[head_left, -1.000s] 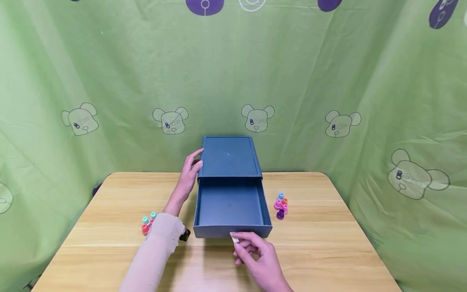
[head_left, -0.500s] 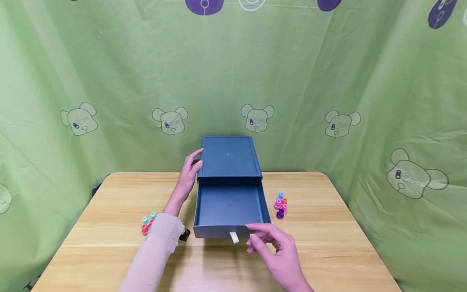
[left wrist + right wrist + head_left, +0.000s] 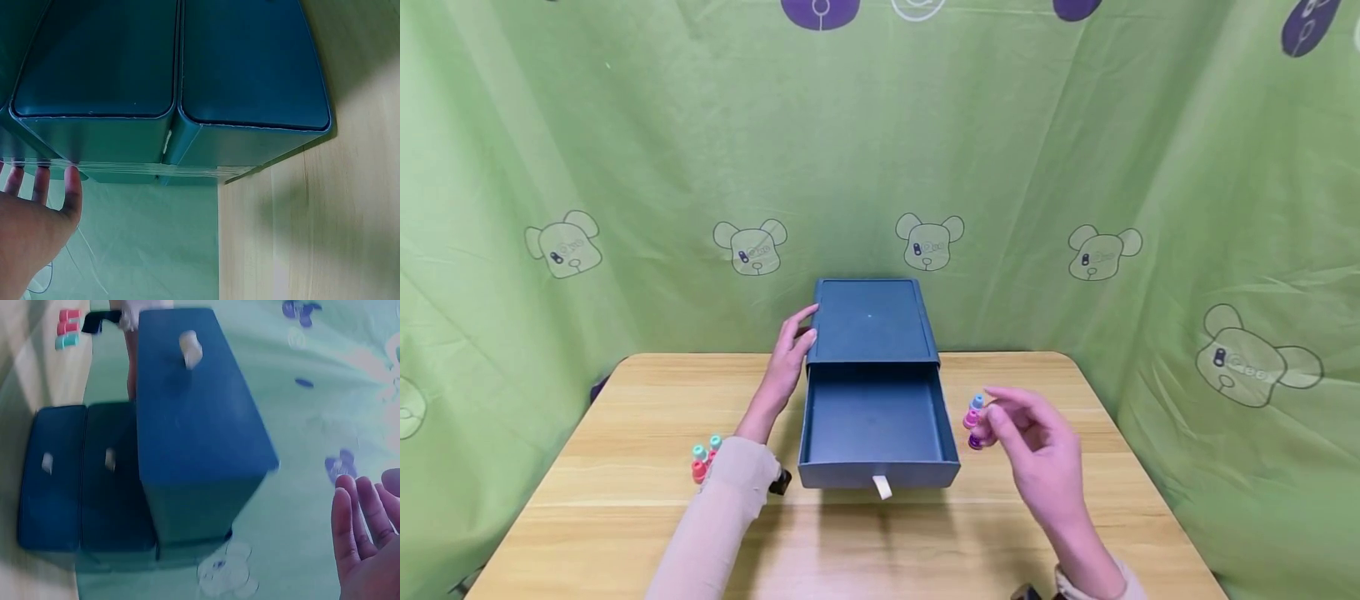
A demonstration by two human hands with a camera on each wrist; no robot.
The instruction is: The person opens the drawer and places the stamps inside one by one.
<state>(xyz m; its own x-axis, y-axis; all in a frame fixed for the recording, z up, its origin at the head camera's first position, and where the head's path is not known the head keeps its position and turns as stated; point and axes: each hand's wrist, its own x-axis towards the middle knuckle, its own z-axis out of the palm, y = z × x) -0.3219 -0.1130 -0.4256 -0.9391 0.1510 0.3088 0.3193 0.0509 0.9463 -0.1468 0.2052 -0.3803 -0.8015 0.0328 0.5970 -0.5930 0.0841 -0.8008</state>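
Note:
A dark blue drawer cabinet (image 3: pixel 872 321) stands at the back of the table with its top drawer (image 3: pixel 880 477) pulled out. A white pull tab (image 3: pixel 882 487) hangs from that drawer's front. My left hand (image 3: pixel 784 358) rests its fingertips against the cabinet's left side, as the left wrist view also shows. To the drawer's right, my right hand (image 3: pixel 1037 442) hovers with loosely bent fingers and nothing visible in it. It partly covers a cluster of small knobbed plastic pieces; a blue one (image 3: pixel 977 402), a pink one (image 3: pixel 972 418) and a purple one (image 3: pixel 975 442) still show.
On the left side of the table are more knobbed pieces, teal (image 3: pixel 699 452) and red (image 3: pixel 698 471), partly behind my left sleeve (image 3: pixel 730 492). Two lower drawers (image 3: pixel 53 481) are closed in the right wrist view. A green curtain (image 3: pixel 1015 167) hangs behind the table (image 3: pixel 1112 500).
My right hand has let go of the white pull tab and moved right and away, up to the small pieces beside the drawer. My left hand and the pulled-out drawer have stayed put.

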